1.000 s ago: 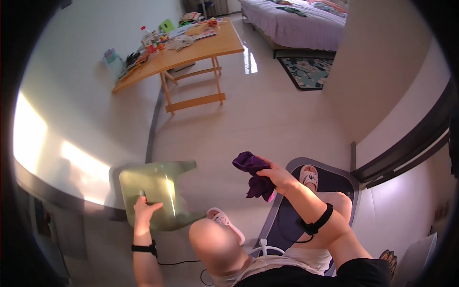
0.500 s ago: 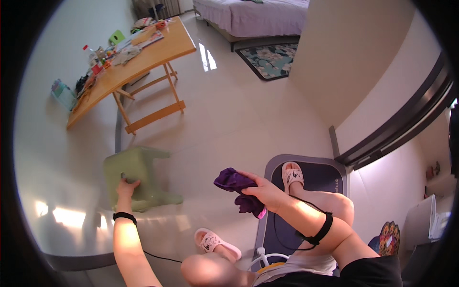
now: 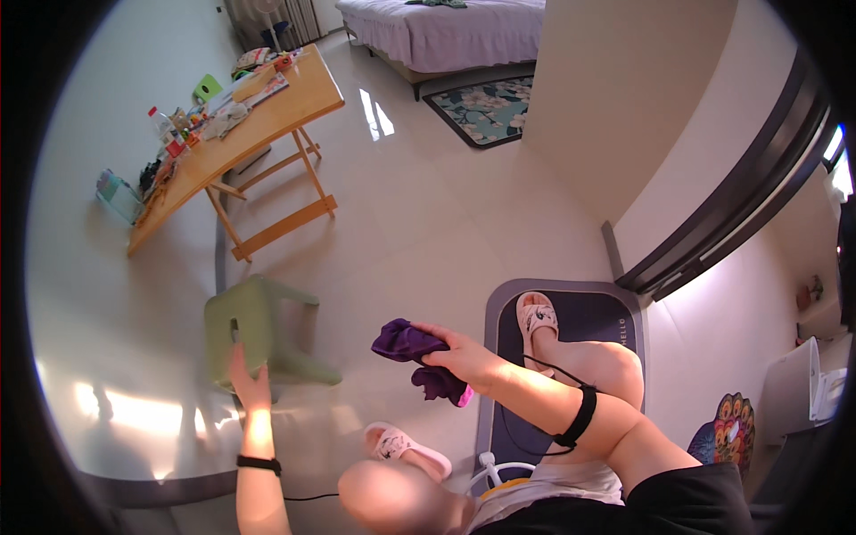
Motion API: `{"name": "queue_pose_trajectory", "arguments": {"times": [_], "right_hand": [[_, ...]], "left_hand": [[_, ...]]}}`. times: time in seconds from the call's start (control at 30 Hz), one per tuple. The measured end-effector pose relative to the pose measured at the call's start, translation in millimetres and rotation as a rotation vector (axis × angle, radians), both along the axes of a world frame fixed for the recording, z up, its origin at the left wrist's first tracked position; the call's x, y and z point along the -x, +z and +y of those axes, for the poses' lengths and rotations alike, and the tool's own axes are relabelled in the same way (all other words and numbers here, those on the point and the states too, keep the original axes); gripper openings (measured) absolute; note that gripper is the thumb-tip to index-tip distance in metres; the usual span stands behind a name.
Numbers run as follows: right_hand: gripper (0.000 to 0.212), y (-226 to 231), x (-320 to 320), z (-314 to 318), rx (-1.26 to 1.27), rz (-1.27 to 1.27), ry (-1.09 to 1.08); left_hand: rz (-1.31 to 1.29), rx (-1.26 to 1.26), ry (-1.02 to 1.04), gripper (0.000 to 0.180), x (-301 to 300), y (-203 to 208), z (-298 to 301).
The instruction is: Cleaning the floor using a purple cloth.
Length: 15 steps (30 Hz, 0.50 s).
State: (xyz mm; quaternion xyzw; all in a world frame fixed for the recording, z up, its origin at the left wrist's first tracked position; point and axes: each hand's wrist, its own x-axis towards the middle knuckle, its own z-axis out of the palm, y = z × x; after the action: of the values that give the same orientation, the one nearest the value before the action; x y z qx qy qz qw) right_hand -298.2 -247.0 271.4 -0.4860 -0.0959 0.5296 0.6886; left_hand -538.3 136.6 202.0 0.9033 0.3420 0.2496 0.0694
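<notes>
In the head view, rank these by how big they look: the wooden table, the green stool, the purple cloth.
1. Wooden table, though farthest from the camera.
2. Green stool, touched by the left hand.
3. Purple cloth, held in the right hand.

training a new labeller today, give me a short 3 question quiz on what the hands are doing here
1. True or false: the right hand holds a purple cloth.
2. What does the left hand touch? A) the wooden table B) the green stool C) a slipper
3. Fill in: the foot in the far slipper rests on a dark ____.

Key: 1 true. 2 B, at the stool's near edge. 3 mat.
</notes>
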Motion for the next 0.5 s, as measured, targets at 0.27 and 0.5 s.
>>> {"name": "queue_pose_trajectory", "arguments": {"times": [0.27,0.5], "right_hand": [[0.065,16.1,15.9,-4.8,-0.105,0.003,0.018],[0.063,32.4,15.4,11.6,-0.098,-0.096,-0.028]], "left_hand": [[-0.239,0.643,0.0,0.07,44.3,114.1,-157.8],[-0.373,0.739,-0.081,0.071,83.1,162.1,-200.8]]}}
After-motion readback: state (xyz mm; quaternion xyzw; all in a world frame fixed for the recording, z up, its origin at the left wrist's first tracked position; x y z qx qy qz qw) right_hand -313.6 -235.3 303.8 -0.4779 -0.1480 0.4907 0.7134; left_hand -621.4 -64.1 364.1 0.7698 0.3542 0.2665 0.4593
